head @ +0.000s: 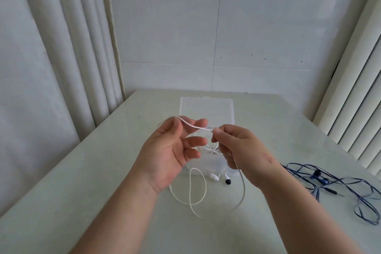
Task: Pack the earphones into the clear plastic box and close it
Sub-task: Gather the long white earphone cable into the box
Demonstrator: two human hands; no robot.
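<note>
Surroundings, left to right. Pale curtain [61, 51] hangs in folds down the left side of the frame. White tiled wall [226, 27] fills the centre back. Cream vertical slats [354, 105] run down the right edge. A pale green table [78, 175] spans the lower half. Both forearms come up from the bottom edge and cover the table's middle. The hands hide most of the clear plastic box [206, 107].

Box: at the table's centre, toward the far edge. One flat see-through panel shows above the hands, and a near edge shows just below them. Cannot tell how the lid sits.

White earphones [198, 192]: thin white cord, partly raised. A loose loop and tail lie on the table at lower centre. A bunch of coils [208, 148] sits between the hands, over the box area; cannot tell if it is inside. Two buds [214, 177] lie on the table just in front of the box, one of them with a dark tip.

Blue earphones [321, 179]: tangled flat cord at the right of the frame, well apart from the box, with a dark jack plug [334, 193] lying among it.

Left hand [171, 154]: palm up, fingers loosely spread, with a taut run of cord lying across the upper fingers.

Right hand [241, 148]: knuckles toward the camera, thumb and forefinger pinching that cord. The other fingers are curled. More cord trails down from under this hand to the table.
</note>
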